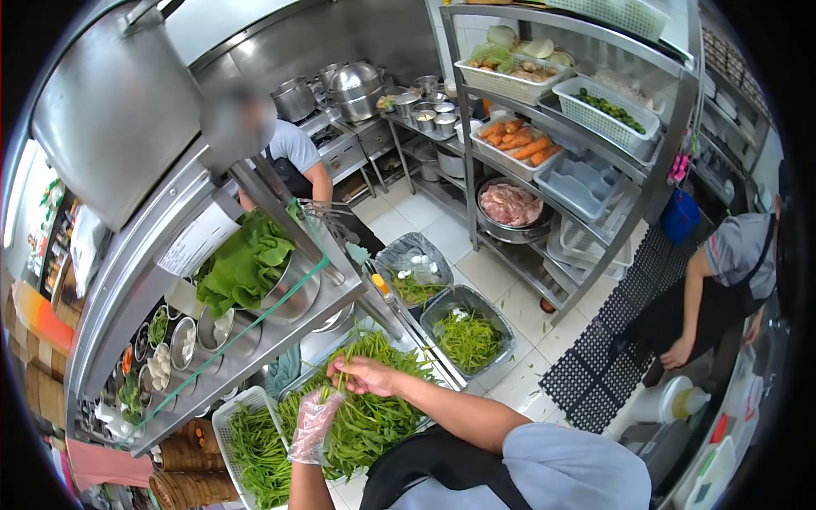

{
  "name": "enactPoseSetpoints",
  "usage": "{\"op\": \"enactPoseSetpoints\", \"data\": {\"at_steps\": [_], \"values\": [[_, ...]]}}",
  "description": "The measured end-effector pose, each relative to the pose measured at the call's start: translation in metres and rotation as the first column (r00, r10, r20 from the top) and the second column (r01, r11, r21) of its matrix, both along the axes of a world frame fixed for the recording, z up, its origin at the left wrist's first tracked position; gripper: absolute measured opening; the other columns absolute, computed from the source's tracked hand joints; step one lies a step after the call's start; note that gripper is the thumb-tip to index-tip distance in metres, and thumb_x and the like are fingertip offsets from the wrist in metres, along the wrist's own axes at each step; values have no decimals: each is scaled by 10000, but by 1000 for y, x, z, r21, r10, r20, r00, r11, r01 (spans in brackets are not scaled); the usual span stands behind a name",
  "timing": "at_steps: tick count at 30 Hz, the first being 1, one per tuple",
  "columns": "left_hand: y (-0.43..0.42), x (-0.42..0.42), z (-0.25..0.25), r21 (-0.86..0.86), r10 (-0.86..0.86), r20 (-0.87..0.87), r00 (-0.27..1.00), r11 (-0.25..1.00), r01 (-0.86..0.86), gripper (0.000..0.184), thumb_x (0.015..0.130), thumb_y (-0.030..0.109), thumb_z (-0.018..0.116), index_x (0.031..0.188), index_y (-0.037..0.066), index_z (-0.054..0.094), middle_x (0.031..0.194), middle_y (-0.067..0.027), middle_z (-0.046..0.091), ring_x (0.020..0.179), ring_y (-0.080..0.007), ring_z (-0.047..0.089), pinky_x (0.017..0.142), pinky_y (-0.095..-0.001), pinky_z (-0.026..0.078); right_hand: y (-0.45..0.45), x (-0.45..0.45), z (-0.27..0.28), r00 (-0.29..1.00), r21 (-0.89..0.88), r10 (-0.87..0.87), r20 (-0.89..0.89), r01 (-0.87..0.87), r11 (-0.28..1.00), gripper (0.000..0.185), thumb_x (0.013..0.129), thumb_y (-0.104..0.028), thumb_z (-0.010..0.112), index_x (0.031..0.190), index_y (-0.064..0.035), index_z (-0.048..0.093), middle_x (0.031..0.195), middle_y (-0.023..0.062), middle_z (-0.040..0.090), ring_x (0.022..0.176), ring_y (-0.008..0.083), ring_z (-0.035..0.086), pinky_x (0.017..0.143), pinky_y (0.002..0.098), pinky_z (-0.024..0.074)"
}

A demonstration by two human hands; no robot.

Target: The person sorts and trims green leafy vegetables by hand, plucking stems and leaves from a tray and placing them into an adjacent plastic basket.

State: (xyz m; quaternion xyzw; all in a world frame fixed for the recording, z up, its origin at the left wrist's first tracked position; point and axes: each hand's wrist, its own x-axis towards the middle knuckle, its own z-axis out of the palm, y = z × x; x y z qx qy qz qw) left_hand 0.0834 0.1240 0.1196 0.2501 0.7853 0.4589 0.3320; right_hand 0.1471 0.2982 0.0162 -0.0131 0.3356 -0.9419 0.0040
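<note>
A large heap of leafy green vegetable stems, like water spinach, lies right in front of my body. My right hand, bare, is closed on some of the green stems at the top of the heap. Just left of it, my left hand wears a clear plastic glove; its fingertips meet the stems near my right hand, and its fingers are partly hidden by the glove's glare. Beside my left hand stands a white plastic basket filled with cut green stems.
Two lined bins holding green scraps stand on the tiled floor ahead. A steel shelf rack carries carrots and meat. At left, a steel counter bears a pot of leaves. One co-worker stands behind it, another at right.
</note>
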Motion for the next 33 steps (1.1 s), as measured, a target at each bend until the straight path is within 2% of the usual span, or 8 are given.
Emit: {"op": "enactPoseSetpoints", "data": {"at_steps": [4, 7, 14, 18, 23, 28, 31, 33], "values": [[-8, -4, -2, -54, 11, 16, 1000, 999, -10, 127, 915, 160, 687, 827, 71, 666, 732, 80, 536, 665, -52, 429, 591, -260, 364, -8, -6, 0, 996, 366, -61, 60, 35, 930, 412, 1065, -471, 469, 1018, -93, 624, 893, -13, 565, 658, 58, 454, 532, 237, 361], [-14, -9, -7, -43, 20, -57, 998, 999, -23, 131, 909, 170, 690, 840, 60, 680, 722, 67, 540, 657, -55, 436, 594, -259, 375, -7, -10, -1, 990, 717, -140, -5, 102, 689, 544, 1055, -547, 452, 861, -73, 635, 647, -20, 464, 610, 110, 422, 564, 322, 378], [-18, -16, 4, -88, 53, -97, 994, 994, -61, 185, 904, 210, 707, 899, 26, 687, 738, 26, 580, 661, -99, 474, 616, -305, 421, 6, 5, 12, 972, 601, 19, 235, -160, 783, 608, 972, -672, 518, 837, -87, 620, 584, -50, 366, 521, 109, 349, 485, 304, 318], [-39, -31, -28, -74, 5, -501, 866, 996, -49, 261, 902, 262, 722, 894, 5, 676, 763, -22, 601, 693, -135, 499, 629, -332, 435, 18, 5, 18, 931, 483, -231, 281, 71, 873, 558, 974, -637, 551, 733, -139, 479, 593, -53, 365, 509, 85, 336, 449, 272, 264], [-39, -21, 14, -144, -46, -302, 952, 990, 2, 319, 909, 292, 695, 819, 7, 585, 738, -83, 559, 695, -201, 475, 642, -392, 435, 32, 1, 14, 939, 363, -169, 298, 52, 931, 510, 972, -615, 576, 768, -156, 485, 602, -81, 341, 505, 63, 307, 440, 266, 262], [-40, -17, 15, -171, -71, -368, 927, 985, 7, 311, 925, 294, 662, 882, -12, 631, 745, -149, 602, 687, -257, 537, 689, -411, 466, 6, 0, 29, 959, 733, -252, 132, 77, 676, 549, 999, -593, 547, 713, -139, 432, 561, -65, 354, 491, 63, 316, 442, 274, 264], [-34, -16, 11, -50, -145, -541, 828, 989, 140, 381, 930, 320, 643, 1171, 28, 687, 1073, -220, 718, 922, -312, 695, 864, -395, 524, -6, -2, 22, 969, 790, -224, 101, 59, 611, 547, 1037, -530, 511, 732, -76, 493, 571, -44, 368, 539, 87, 344, 499, 311, 319], [-24, -17, -16, -53, -162, -610, 776, 985, 165, 286, 906, 269, 640, 1019, 9, 681, 913, -182, 709, 793, -328, 664, 754, -427, 514, -20, -1, 34, 980, 797, -190, 55, 71, 599, 569, 1060, -490, 482, 761, -10, 548, 593, -4, 410, 602, 114, 383, 571, 343, 394]]}}
